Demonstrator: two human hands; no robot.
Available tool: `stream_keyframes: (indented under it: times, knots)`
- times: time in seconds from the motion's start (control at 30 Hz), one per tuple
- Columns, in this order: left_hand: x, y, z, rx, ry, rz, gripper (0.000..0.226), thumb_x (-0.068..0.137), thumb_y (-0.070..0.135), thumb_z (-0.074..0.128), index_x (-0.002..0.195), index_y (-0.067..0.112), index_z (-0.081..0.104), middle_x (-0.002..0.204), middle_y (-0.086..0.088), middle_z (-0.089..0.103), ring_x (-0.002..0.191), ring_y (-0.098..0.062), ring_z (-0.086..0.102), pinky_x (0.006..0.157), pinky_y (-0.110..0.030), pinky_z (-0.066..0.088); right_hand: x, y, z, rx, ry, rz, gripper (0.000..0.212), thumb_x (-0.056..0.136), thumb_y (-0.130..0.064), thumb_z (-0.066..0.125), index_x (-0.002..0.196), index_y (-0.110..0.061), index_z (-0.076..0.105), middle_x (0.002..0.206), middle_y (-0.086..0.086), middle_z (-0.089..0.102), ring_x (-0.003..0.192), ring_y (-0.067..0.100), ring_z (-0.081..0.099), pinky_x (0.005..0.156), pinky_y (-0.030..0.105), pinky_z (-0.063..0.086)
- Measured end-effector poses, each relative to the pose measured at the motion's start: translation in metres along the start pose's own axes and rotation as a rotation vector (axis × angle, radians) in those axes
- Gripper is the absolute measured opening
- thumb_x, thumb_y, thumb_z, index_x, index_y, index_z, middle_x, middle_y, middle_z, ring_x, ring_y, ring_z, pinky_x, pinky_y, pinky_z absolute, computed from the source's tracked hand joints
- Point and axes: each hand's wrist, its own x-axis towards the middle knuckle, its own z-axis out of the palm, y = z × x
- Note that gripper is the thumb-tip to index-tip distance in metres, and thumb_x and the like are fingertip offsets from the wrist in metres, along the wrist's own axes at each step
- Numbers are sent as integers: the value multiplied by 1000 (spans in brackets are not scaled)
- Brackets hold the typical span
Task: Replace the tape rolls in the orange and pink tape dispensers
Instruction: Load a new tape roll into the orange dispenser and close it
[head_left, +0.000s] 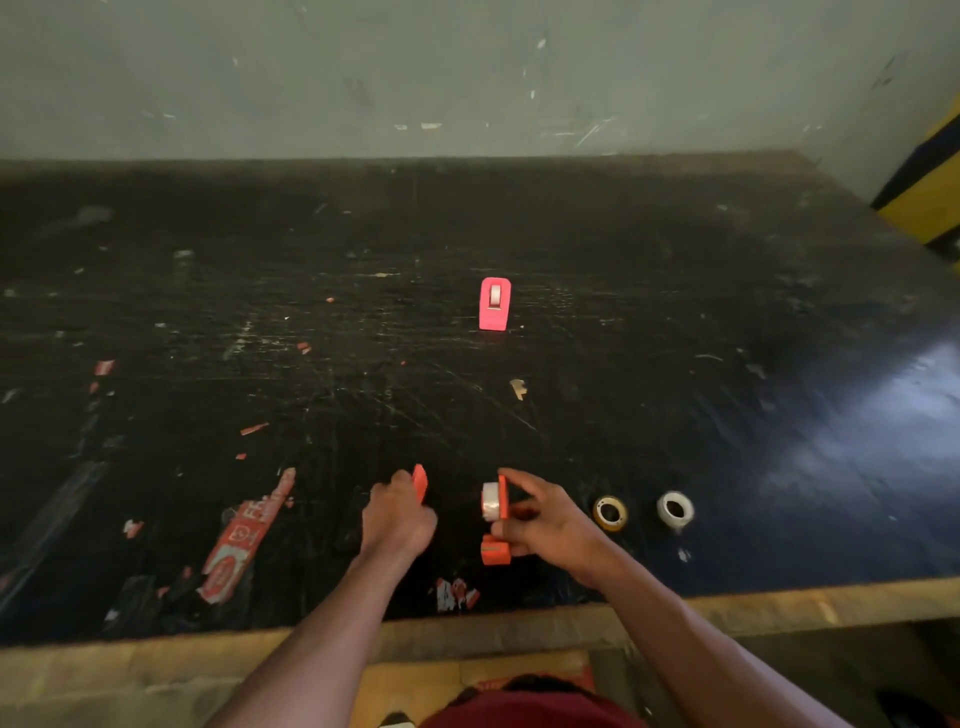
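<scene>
Fingers (519, 480) pinch: left hand (397, 514) cover (420, 482), right hand (556, 525) dispenser (496, 552).

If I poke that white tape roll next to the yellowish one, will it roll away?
Probably not. The white tape roll seems to lie flat with its hole up, so a poke would likely slide it. It is a small hollow ring, so probably light. The black table looks glossy there, so it might skid easily.
</scene>
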Motion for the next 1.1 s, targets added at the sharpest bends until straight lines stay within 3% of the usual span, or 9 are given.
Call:
stream_keyframes:
  times: [0.17, 0.33, 0.5, 0.6, 0.67, 0.73, 0.77, 0.93, 1.1]
  knots:
    - [0, 19, -4, -417, -41, -104, 62, 97, 15, 47, 154, 29, 28, 127, -14, 60, 94, -25, 67, 69, -36, 55, 7, -3, -9, 9, -14, 26, 78, 88, 2, 66, 151, -28, 31, 121, 8, 63, 101, 22, 72, 87, 41, 61]
    - [-3, 26, -5, -643, -94, -92, 55, 86, 30, 70, 137, 32, 50, 126, -6, 56, 101, -21, 59, 68, -31, 46, 8, -10, -12, 27, -38, 7, 77, 88, 4, 65, 152, -25, 32, 115, 8, 64, 100, 23, 71, 85, 38, 61]
    - [-3, 28, -7, -904, -183, -151, 41, 84, 22, 72, 124, 28, 63, 100, -5, 62, 63, -11, 48, 50, -22, 41, 8, -16, -15, 99, -31, -10, 78, 88, 7, 64, 152, -24, 31, 118, 11, 64, 99, 23, 72, 85, 40, 61]
    - [-3, 25, -12, -1013, -246, -155, 38, 88, 22, 71, 124, 29, 65, 93, -2, 62, 74, -12, 55, 59, -23, 46, 8, -18, -14, 138, 4, -28, 77, 87, 8, 64, 150, -23, 32, 115, 10, 64, 97, 23, 72, 83, 40, 61]
    - [-4, 22, -14, -1020, -333, -119, 44, 91, 21, 70, 133, 32, 62, 112, -3, 68, 97, -16, 63, 81, -32, 54, 7, -19, -12, 156, 21, -42, 73, 88, 7, 64, 148, -23, 35, 115, 10, 64, 98, 23, 72, 84, 42, 61]
    - [-4, 18, -15, -1031, -380, -108, 47, 94, 18, 66, 138, 32, 57, 130, -7, 66, 115, -22, 64, 103, -48, 49, 5, -21, -9, 164, 34, -57, 66, 88, 7, 63, 143, -22, 39, 114, 8, 65, 97, 23, 72, 83, 41, 62]
    - [-4, 17, -15, -1054, -385, -112, 47, 95, 17, 64, 139, 32, 56, 132, -8, 65, 116, -24, 63, 106, -53, 46, 5, -21, -7, 165, 41, -64, 63, 89, 7, 62, 140, -22, 41, 113, 8, 65, 97, 22, 71, 82, 40, 62]
    - [-4, 12, -16, -1180, -396, -161, 41, 100, 21, 54, 140, 30, 56, 123, -16, 64, 112, -30, 62, 94, -45, 49, 4, -20, 4, 154, 59, -89, 62, 88, 5, 64, 139, -25, 45, 118, 9, 66, 101, 22, 72, 85, 44, 61]
    - [-2, 3, -20, -1190, -521, -119, 40, 99, 16, 48, 137, 25, 59, 126, -21, 67, 117, -34, 65, 108, -61, 41, 1, -21, 16, 154, 94, -114, 62, 89, 4, 64, 141, -25, 45, 117, 7, 67, 100, 21, 73, 84, 40, 62]
